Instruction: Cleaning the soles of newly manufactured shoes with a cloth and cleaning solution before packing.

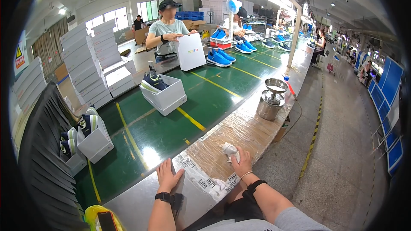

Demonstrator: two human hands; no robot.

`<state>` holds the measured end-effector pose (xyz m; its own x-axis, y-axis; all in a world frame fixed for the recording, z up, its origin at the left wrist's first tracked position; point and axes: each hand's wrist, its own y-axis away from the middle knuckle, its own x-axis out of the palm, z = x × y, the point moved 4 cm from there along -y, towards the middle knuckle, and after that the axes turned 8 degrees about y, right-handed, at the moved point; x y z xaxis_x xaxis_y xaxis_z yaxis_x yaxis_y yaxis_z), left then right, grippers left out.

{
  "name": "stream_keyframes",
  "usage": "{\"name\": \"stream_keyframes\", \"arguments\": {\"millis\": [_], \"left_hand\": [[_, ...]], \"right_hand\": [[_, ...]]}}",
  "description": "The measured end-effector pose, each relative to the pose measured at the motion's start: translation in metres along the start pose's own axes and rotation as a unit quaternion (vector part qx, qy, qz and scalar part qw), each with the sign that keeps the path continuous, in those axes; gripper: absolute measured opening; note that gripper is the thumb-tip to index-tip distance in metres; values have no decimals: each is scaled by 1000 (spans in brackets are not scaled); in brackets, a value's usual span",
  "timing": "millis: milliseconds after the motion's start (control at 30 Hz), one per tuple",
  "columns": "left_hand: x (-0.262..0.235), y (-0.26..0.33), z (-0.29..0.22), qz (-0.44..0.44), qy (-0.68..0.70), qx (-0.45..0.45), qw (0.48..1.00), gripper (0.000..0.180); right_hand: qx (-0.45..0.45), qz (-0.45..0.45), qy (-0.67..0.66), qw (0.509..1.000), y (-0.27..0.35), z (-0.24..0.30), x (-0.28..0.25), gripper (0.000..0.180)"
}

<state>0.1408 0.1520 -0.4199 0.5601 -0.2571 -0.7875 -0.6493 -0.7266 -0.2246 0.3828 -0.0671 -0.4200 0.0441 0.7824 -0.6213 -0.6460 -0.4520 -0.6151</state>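
Observation:
My left hand (pixel 168 176) lies flat with its fingers out on the bare metal edge of the bench (pixel 141 201). It holds nothing. Crumpled white cloth (pixel 230 150) is gripped in my right hand (pixel 243 163), which rests on a brown board (pixel 212 154) covered in clear wrap and printed tape. Past the far end of that board stands a metal pot with a dish-shaped top (pixel 270 108). Across the green conveyor belt, an open white shoe box (pixel 165 96) holds dark shoes (pixel 155 83).
A person (pixel 169 30) opposite holds a white box (pixel 191 52) upright. Blue shoes (pixel 219 57) stand farther along the belt. More boxed shoes (pixel 95 139) sit at the left, beside stacked boxes (pixel 83 66). A phone (pixel 106 221) lies on yellow plastic near me.

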Motion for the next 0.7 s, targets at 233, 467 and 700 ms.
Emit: {"name": "stream_keyframes", "arguments": {"millis": [233,467,700], "left_hand": [[0,0,-1,6,-2,-9,1000,83],[0,-1,-1,6,-3,-8,1000,82],[1,-1,1,6,-4,-10,1000,82]], "right_hand": [[19,24,-7,1000,0,-3,3,44],[16,20,-7,1000,0,-3,3,44],[23,28,-6,999,0,-4,4,45]]}}
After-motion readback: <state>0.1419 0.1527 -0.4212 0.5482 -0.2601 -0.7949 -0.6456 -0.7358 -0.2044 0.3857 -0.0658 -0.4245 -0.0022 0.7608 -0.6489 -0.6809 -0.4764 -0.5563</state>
